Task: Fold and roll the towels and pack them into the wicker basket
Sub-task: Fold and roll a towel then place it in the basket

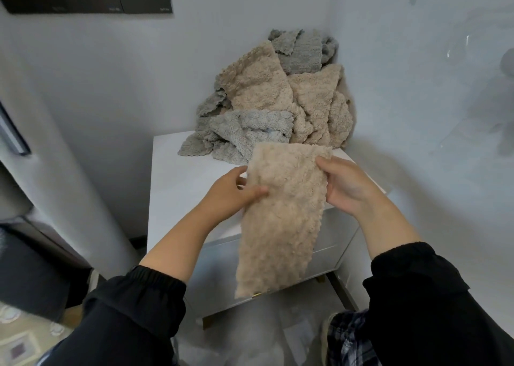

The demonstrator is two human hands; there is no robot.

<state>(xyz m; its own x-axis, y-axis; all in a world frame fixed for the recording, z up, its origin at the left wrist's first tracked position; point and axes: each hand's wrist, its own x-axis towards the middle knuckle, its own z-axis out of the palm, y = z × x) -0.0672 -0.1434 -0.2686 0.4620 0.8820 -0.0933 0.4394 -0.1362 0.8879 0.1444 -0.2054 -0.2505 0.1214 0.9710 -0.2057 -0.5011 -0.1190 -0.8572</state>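
- Holding one beige towel (281,221) in the air above the near edge of the tabletop (180,176), with its lower end hanging down past the drawer front (331,243).
- Gripping the towel's left edge with the left hand (236,193), thumb laid over the front face and fingers (241,181) curled behind the cloth.
- Pinching the upper right edge with the right hand (350,187), fingertips closed on the fabric near the top corner.
- Judged to be in the folding step: apparently already narrowed to a long strip, probably doubled lengthwise, though impossible to count the layers from this view.
- Not yet rolled. Calls next for laying the strip flat on the bare near part of the tabletop, or bracing it between both hands, then turning one short end over itself and winding it tightly with the side edges in line.
- Needs steady pressure throughout: so soft and fluffy a cloth seems likely to slacken and spring open once let go.
- Waiting at the far right corner of the tabletop: a loose pile of towels (278,101), beige and grey mixed, none of them folded.
- No wicker basket in view, so no telling yet where to carry the finished roll.
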